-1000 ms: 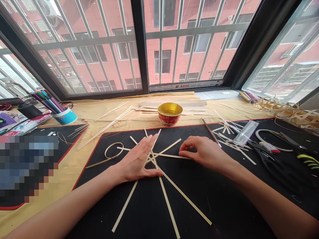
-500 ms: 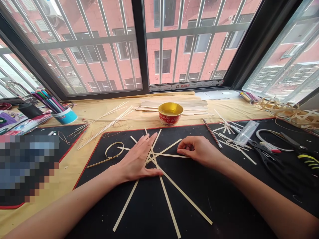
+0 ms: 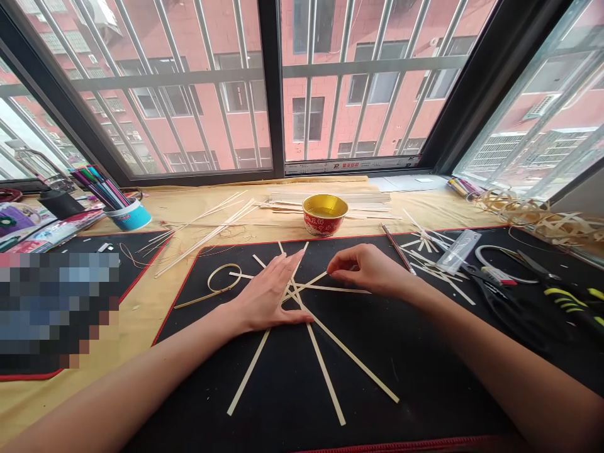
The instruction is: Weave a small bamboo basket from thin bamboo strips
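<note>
Several flat, pale bamboo strips (image 3: 329,377) cross one another in a star shape on the black mat (image 3: 377,409). My left hand (image 3: 268,294) lies flat over the crossing, fingers stretched forward and thumb out to the side, covering part of the strips. To its right, my right hand (image 3: 363,267) pinches the end of a bamboo strip (image 3: 315,280) that slants up from the crossing. Just below those fingers, another strip (image 3: 346,290) lies sideways with its end free. A coiled strip (image 3: 210,288) forms a loop left of my left hand.
A red bowl (image 3: 324,220) with a gold inside stands behind the mat, before a stack of strips (image 3: 368,200). Rightward lie a pencil (image 3: 399,248), short offcuts (image 3: 441,270), pliers (image 3: 500,308) and scissors (image 3: 542,270). A pen cup (image 3: 128,217) stands at the left.
My right hand has moved from the sideways strip to the end of the slanting one above it. My left hand stays pressed on the crossing. The view has shifted slightly.
</note>
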Available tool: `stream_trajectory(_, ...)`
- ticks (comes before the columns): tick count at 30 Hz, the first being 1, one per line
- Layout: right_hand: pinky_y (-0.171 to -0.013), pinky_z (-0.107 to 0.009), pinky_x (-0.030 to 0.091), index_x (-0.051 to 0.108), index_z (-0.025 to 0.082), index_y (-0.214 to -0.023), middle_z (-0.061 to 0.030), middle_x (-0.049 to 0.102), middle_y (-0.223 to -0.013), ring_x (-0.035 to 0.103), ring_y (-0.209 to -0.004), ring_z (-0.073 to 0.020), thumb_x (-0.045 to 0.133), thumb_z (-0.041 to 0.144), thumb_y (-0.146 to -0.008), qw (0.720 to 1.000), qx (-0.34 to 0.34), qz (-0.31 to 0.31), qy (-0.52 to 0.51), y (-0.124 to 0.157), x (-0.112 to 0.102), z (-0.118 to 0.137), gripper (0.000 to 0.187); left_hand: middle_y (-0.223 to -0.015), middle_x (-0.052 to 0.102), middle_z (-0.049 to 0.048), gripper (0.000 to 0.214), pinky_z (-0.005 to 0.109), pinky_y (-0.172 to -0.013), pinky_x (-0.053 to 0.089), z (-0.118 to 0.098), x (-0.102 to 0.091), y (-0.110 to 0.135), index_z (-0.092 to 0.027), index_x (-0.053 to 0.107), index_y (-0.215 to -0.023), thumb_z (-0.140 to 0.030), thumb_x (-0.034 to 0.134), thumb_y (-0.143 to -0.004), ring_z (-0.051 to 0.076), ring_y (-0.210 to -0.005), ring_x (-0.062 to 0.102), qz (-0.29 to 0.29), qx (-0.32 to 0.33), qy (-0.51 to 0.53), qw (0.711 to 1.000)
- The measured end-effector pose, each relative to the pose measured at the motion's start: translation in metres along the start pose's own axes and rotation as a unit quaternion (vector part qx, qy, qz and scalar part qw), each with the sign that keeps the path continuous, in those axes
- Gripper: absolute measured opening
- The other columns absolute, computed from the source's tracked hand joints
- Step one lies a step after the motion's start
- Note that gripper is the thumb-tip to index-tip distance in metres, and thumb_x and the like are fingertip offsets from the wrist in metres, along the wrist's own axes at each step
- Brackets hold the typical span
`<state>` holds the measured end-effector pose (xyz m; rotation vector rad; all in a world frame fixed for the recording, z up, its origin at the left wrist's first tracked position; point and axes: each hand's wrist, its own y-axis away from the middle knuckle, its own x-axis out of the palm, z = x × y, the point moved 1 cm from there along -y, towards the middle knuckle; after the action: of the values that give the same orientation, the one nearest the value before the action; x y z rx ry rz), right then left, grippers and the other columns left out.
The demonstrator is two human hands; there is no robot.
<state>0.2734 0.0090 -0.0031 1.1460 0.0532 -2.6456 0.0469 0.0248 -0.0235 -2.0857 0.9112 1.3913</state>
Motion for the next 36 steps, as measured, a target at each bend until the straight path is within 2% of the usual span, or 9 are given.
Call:
stream_trajectory(7, -0.059, -0.022, 0.044, 0.073, 0.019, -0.077, -0.0013, 0.070, -0.072, 0.062, -0.066, -0.0149, 0.062, 0.022, -0.073, 0.993, 0.000, 0.056, 0.104, -0.001, -0.007, 0.008, 0.012, -0.154, 0.022, 0.0198, 0.113, 0.051, -0.114, 0.023, 0.002, 0.003, 0.000, -0.017, 0.002, -0.150, -0.066, 0.064, -0.069, 0.035, -0.143, 0.018, -0.030, 0.014, 0.014, 0.999)
stream_trajectory(13, -0.053, -0.021, 0.039, 0.069, 0.018, -0.069, 0.0003, 0.065, -0.063, 0.056, -0.059, -0.0122, 0.063, 0.026, -0.072, 0.995, -0.001, 0.085, 0.053, -0.003, 0.000, 0.001, 0.011, -0.150, 0.031, 0.0201, 0.119, 0.053, -0.110, 0.031, 0.002, 0.003, 0.002, -0.021, -0.006, -0.149, -0.064, 0.068, -0.067, 0.035, -0.138, 0.030, -0.051, 0.019, 0.021, 0.998)
stream_trajectory(16, -0.056, -0.021, 0.042, 0.069, 0.016, -0.079, -0.0010, 0.065, -0.069, 0.057, -0.062, -0.0122, 0.060, 0.030, -0.077, 0.999, 0.018, 0.049, 0.008, -0.004, 0.002, -0.009, 0.016, -0.147, 0.036, 0.0200, 0.119, 0.052, -0.108, 0.035, 0.000, 0.002, 0.002, -0.020, -0.005, -0.150, -0.062, 0.069, -0.067, 0.034, -0.135, 0.036, -0.056, 0.023, 0.018, 0.998)
stream_trajectory(20, -0.072, -0.027, 0.045, 0.068, 0.020, -0.098, -0.0059, 0.065, -0.099, 0.060, -0.075, -0.0145, 0.060, 0.034, -0.082, 0.986, 0.055, -0.097, 0.125, -0.006, 0.002, -0.020, 0.023, -0.146, 0.038, 0.0169, 0.095, 0.050, -0.111, 0.032, -0.001, 0.001, 0.001, -0.021, 0.021, -0.148, -0.061, 0.065, -0.073, 0.033, -0.138, 0.031, -0.040, 0.062, -0.011, 0.997)
stream_trajectory(22, -0.074, -0.029, 0.044, 0.067, 0.023, -0.102, -0.0075, 0.062, -0.106, 0.061, -0.081, -0.0166, 0.060, 0.037, -0.084, 0.973, 0.074, -0.108, 0.190, -0.008, 0.002, -0.022, 0.025, -0.145, 0.040, 0.0149, 0.077, 0.049, -0.111, 0.032, 0.000, 0.001, 0.001, -0.024, 0.037, -0.142, -0.058, 0.062, -0.078, 0.033, -0.139, 0.029, -0.023, 0.080, -0.028, 0.996)
stream_trajectory(26, -0.067, -0.026, 0.043, 0.068, 0.021, -0.086, -0.0049, 0.067, -0.089, 0.062, -0.081, -0.0178, 0.061, 0.039, -0.083, 0.972, 0.084, -0.092, 0.197, -0.009, 0.001, -0.023, 0.019, -0.147, 0.038, 0.0130, 0.054, 0.050, -0.110, 0.032, 0.002, 0.002, 0.000, -0.029, 0.053, -0.132, -0.052, 0.058, -0.084, 0.034, -0.140, 0.027, 0.001, 0.109, -0.043, 0.993)
stream_trajectory(30, -0.061, -0.024, 0.045, 0.064, 0.018, -0.078, -0.0031, 0.068, -0.076, 0.062, -0.072, -0.0155, 0.063, 0.033, -0.082, 0.985, 0.065, -0.098, 0.128, -0.012, 0.000, -0.025, 0.016, -0.149, 0.037, 0.0095, 0.048, 0.052, -0.112, 0.028, 0.002, 0.002, 0.000, -0.032, 0.054, -0.131, -0.051, 0.052, -0.087, 0.035, -0.141, 0.024, 0.023, 0.119, -0.059, 0.991)
stream_trajectory(33, -0.054, -0.021, 0.049, 0.061, 0.015, -0.082, -0.0026, 0.066, -0.071, 0.062, -0.062, -0.0122, 0.063, 0.024, -0.082, 0.993, 0.064, -0.095, -0.038, -0.014, 0.004, -0.027, 0.009, -0.148, 0.038, 0.0111, 0.050, 0.053, -0.113, 0.025, 0.001, 0.003, -0.001, -0.030, 0.052, -0.133, -0.052, 0.050, -0.088, 0.035, -0.141, 0.024, 0.020, 0.121, -0.066, 0.990)
stream_trajectory(36, -0.051, -0.020, 0.053, 0.059, 0.013, -0.089, -0.0007, 0.064, -0.063, 0.062, -0.056, -0.0107, 0.068, 0.017, -0.079, 0.969, 0.093, -0.106, -0.201, -0.016, 0.008, -0.027, 0.014, -0.149, 0.038, 0.0108, 0.051, 0.057, -0.114, 0.020, 0.001, 0.004, -0.001, -0.031, 0.051, -0.134, -0.053, 0.050, -0.088, 0.036, -0.141, 0.024, 0.015, 0.120, -0.069, 0.990)
